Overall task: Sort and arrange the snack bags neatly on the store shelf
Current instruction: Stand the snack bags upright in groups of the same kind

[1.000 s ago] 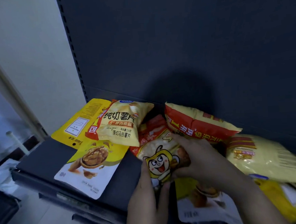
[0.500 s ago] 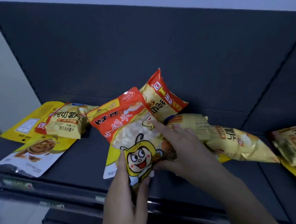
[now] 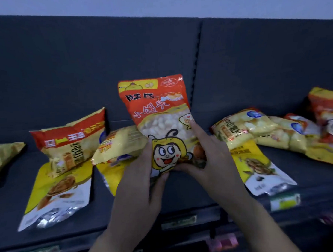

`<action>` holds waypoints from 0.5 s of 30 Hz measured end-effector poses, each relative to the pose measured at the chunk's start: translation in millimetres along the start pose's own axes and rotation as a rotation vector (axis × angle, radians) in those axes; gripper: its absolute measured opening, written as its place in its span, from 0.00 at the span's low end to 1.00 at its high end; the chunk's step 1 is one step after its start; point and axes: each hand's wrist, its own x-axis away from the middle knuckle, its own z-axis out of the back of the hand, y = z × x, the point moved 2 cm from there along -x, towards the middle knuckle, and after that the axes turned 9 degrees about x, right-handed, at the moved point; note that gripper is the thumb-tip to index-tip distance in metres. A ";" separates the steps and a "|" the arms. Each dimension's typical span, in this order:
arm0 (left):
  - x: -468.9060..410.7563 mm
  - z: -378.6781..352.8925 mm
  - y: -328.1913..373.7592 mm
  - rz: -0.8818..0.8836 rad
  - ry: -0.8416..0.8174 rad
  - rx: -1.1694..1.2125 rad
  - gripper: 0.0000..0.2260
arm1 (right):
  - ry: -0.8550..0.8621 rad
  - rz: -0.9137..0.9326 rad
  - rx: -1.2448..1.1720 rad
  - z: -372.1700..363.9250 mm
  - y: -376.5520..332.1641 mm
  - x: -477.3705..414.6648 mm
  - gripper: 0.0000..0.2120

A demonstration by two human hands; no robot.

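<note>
Barely begun. Gripping bee bag upright, left hand and right hand curled round its base; to straighten: scattered bags on shelf.

The bee bag I hold at centre frame is smooth, glossy plastic film with a clear window. The walnut pouch at lower left has shiny, crinkled silver foil along its bottom. The shelf looks matt, dark and smooth, like painted metal.
</note>
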 end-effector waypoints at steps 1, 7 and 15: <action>-7.1 -12.5 3.4 -0.037 -0.022 0.009 0.30 | 0.002 -0.038 0.009 7.2 12.2 3.6 0.41; -56.8 -90.2 20.3 -0.184 -0.213 0.082 0.28 | 0.111 -0.270 0.172 45.6 86.7 13.7 0.44; -144.5 -187.2 52.2 -0.319 -0.403 0.088 0.30 | 0.259 -0.447 0.256 93.0 176.1 -2.3 0.42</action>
